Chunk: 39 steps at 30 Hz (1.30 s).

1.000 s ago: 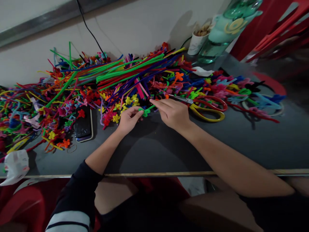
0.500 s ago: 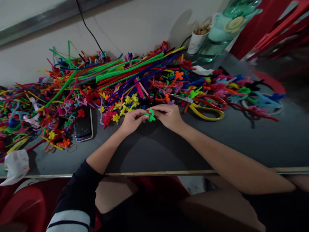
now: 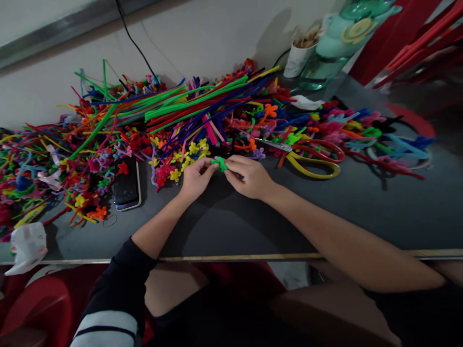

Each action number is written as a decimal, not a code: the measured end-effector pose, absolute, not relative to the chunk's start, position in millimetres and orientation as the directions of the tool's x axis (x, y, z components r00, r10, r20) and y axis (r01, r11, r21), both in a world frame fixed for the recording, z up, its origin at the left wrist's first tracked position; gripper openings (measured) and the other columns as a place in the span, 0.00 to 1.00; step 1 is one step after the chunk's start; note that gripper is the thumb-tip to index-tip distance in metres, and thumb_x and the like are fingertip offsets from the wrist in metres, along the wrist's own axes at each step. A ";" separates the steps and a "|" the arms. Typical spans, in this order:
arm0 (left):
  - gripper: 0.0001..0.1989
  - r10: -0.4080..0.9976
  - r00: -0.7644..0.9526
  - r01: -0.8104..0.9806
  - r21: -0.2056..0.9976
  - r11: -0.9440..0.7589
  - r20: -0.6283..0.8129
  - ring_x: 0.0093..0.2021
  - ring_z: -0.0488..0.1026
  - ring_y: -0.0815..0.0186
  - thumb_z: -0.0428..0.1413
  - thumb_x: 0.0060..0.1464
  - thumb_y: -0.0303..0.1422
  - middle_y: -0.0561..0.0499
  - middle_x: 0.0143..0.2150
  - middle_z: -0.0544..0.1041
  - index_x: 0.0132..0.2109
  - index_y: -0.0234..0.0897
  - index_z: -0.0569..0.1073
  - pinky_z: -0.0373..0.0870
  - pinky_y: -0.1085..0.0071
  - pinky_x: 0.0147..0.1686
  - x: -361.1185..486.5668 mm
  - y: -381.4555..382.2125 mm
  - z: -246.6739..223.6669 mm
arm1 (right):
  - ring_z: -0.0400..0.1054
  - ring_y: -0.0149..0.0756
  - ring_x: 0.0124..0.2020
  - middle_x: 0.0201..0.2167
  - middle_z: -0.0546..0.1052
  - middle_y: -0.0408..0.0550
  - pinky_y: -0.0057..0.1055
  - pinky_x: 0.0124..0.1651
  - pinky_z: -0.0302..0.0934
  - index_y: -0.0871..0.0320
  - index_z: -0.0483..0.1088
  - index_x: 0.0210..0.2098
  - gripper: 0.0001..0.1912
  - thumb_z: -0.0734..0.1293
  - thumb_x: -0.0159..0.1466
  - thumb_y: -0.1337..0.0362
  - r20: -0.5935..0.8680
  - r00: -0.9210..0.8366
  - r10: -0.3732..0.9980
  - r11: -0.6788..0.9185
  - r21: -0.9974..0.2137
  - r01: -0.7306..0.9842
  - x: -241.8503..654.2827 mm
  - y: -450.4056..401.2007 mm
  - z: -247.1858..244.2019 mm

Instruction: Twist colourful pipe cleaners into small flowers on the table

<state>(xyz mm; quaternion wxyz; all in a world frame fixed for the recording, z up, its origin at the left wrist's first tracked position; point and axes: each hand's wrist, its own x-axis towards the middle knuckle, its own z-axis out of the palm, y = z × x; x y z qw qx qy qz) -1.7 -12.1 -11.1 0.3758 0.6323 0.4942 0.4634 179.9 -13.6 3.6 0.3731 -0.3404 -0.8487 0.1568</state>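
Observation:
A small green pipe-cleaner piece (image 3: 220, 164), bent into a compact looped shape, is held above the dark table between both hands. My left hand (image 3: 197, 177) pinches its left side with thumb and forefinger. On its right side, my right hand (image 3: 251, 177) grips it with the fingertips. Just behind my left hand lie yellow pipe-cleaner flowers (image 3: 194, 148). Scissors (image 3: 314, 164) with red and yellow handles rest to the right of my right hand. Fingertips hide part of the green piece.
Long green pipe cleaners (image 3: 197, 105) top a wide colorful pile along the wall. A phone (image 3: 126, 185) lies left, bearing a red flower. Behind stand a paper cup (image 3: 297, 59) and a green bottle (image 3: 323, 65). White crumpled plastic (image 3: 29, 246) hangs at the front left edge.
The green piece looks more compact and has moved slightly left and up between my fingers. My right hand's fingers have shifted their grip. The camera view has shifted slightly.

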 end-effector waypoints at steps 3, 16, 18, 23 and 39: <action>0.07 0.970 0.042 0.298 0.924 -0.241 0.240 0.28 0.71 0.72 0.57 0.57 0.36 0.52 0.31 0.77 0.38 0.36 0.75 0.69 0.75 0.29 1.9 -13.9 -11.8 | 0.67 0.35 0.32 0.37 0.74 0.51 0.32 0.35 0.65 0.58 0.73 0.49 0.16 0.61 0.65 0.61 0.501 -0.509 0.700 0.706 -0.594 0.386 178.3 -13.1 5.6; 0.16 0.667 0.432 0.662 0.288 -0.692 0.607 0.49 0.75 0.64 0.45 0.66 0.33 0.46 0.47 0.79 0.54 0.41 0.74 0.72 0.66 0.50 -36.7 -1.7 12.8 | 0.60 0.28 0.23 0.21 0.69 0.43 0.27 0.26 0.54 0.60 0.73 0.27 0.19 0.68 0.59 0.49 0.140 -0.466 0.873 0.215 -0.970 0.112 180.5 0.5 -1.7; 0.16 0.588 0.546 0.629 0.171 -0.758 0.598 0.48 0.76 0.65 0.45 0.67 0.32 0.47 0.46 0.80 0.54 0.41 0.74 0.72 0.67 0.49 -38.3 -3.1 11.5 | 0.59 0.26 0.22 0.19 0.68 0.41 0.27 0.25 0.53 0.60 0.73 0.25 0.18 0.69 0.58 0.51 0.065 -0.564 0.823 0.148 -0.984 0.102 183.1 4.1 -1.2; 0.15 0.510 0.699 0.544 0.091 -0.834 0.501 0.49 0.76 0.65 0.46 0.66 0.31 0.47 0.46 0.80 0.54 0.41 0.73 0.73 0.66 0.49 -36.9 -12.8 13.4 | 0.60 0.26 0.21 0.19 0.70 0.41 0.26 0.24 0.53 0.60 0.75 0.29 0.14 0.68 0.58 0.54 -0.001 -0.684 0.730 0.095 -0.990 0.103 189.4 10.2 2.4; 0.11 0.794 0.488 0.773 0.243 -0.586 0.362 0.35 0.74 0.61 0.52 0.59 0.33 0.45 0.30 0.77 0.33 0.33 0.76 0.66 0.70 0.31 -2.7 -25.1 15.5 | 0.56 0.28 0.23 0.19 0.63 0.42 0.28 0.29 0.50 0.58 0.62 0.18 0.13 0.61 0.60 0.66 0.327 -0.660 0.677 0.705 -0.546 0.452 185.7 -0.2 5.2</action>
